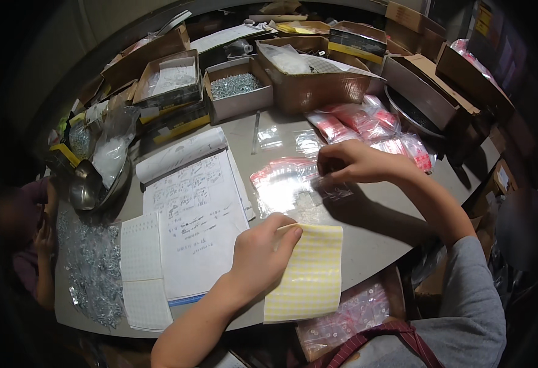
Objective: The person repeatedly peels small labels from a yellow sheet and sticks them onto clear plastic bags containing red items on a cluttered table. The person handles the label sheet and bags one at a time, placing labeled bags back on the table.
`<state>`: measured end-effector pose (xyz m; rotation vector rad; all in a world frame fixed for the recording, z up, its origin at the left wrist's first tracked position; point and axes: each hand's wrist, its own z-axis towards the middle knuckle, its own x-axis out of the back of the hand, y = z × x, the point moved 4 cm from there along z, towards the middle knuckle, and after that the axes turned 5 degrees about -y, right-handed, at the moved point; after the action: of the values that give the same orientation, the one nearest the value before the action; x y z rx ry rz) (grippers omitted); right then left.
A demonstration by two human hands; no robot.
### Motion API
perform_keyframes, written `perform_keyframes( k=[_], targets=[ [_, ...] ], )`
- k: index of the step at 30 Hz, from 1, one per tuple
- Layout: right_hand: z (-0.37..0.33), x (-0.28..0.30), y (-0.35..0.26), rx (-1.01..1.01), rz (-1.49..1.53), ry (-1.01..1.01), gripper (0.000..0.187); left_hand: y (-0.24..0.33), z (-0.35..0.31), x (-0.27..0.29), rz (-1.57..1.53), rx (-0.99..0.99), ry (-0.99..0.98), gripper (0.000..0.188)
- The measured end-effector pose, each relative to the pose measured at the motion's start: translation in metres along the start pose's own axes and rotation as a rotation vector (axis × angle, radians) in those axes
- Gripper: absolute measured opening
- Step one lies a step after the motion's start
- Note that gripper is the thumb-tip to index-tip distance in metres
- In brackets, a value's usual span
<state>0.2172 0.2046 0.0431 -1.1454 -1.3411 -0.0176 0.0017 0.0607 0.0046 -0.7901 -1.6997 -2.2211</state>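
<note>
My left hand (263, 254) pinches the top edge of a sheet of round yellow stickers (306, 276), which hangs over the table's front edge. Above a spread stack of clear zip bags (284, 184) with red-edged tops, my right hand (358, 162) is closed, fingertips pressed together. What those fingertips hold, if anything, is too small to make out. Beside the stack, left of my hands, lies an open pad of handwritten sheets (204, 227) with its top pages folded back.
Filled red-and-clear bags (367, 126) lie at the right. Behind stand cardboard boxes, one with small metal screws (235, 86). A metal scoop pan (97, 181) and loose metal pieces (94, 270) lie left. Another person's hand (44, 239) is at the left edge. Bagged parts (349, 316) sit below the front edge.
</note>
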Motion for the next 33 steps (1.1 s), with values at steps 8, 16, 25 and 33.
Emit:
perform_keyframes(
  k=[8,16,25,33],
  targets=[
    [0.008,-0.033,-0.003,0.101,-0.408,0.193,0.029,0.004,-0.002,0.0,-0.009,-0.045,0.01,0.021],
    [-0.046,-0.013,0.021,-0.135,-0.412,0.267,0.045,0.006,-0.003,-0.001,-0.053,-0.019,0.032,0.018],
    [-0.12,-0.066,0.031,0.13,-0.39,0.276,0.054,-0.003,0.002,0.005,-0.392,0.093,0.051,0.018],
    [-0.166,-0.114,-0.014,0.341,-0.256,0.051,0.046,-0.002,0.005,0.018,-0.634,0.122,0.074,0.024]
  ],
)
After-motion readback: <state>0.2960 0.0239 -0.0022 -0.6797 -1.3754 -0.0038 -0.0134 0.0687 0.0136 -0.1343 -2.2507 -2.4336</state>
